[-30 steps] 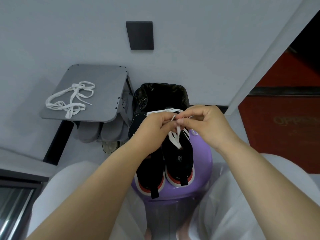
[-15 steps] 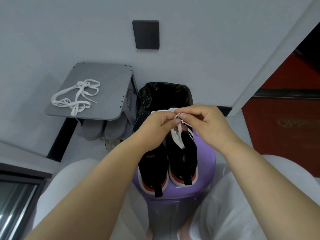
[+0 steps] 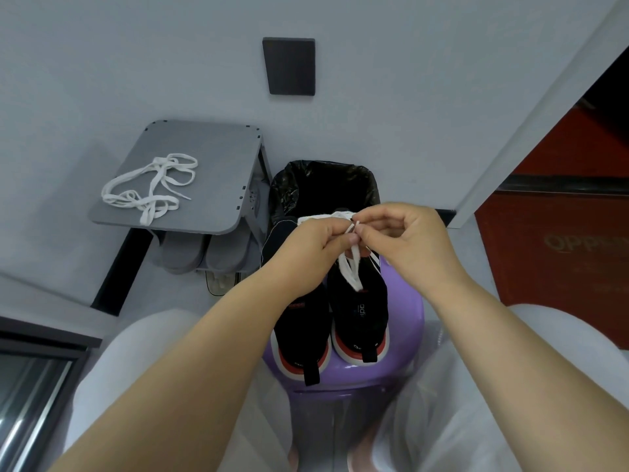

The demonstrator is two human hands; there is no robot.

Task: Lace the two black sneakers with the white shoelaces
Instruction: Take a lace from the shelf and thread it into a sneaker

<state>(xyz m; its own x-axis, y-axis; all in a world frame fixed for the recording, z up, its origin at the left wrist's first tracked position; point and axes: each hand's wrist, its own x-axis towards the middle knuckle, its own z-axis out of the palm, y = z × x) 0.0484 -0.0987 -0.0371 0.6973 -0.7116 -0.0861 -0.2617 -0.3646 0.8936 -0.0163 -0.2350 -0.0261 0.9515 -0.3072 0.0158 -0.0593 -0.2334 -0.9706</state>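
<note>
Two black sneakers stand side by side on a purple stool (image 3: 406, 301), heels toward me: the left sneaker (image 3: 301, 321) and the right sneaker (image 3: 360, 311). A white shoelace (image 3: 350, 270) rises from the right sneaker to my hands. My left hand (image 3: 313, 243) and my right hand (image 3: 405, 236) meet above the shoes, and both pinch the lace near its tip with curled fingers. A second white shoelace (image 3: 149, 189) lies bundled on a grey shelf (image 3: 218, 172) at the left.
A bin with a black bag (image 3: 323, 185) stands behind the stool against the grey wall. Grey slippers (image 3: 204, 253) sit under the shelf. My knees in light trousers flank the stool. A red panel (image 3: 561, 253) is at the right.
The view has shifted slightly. Both hands stay together over the right sneaker and keep working the lace end; the lace strand now hangs a little longer below the fingers.
</note>
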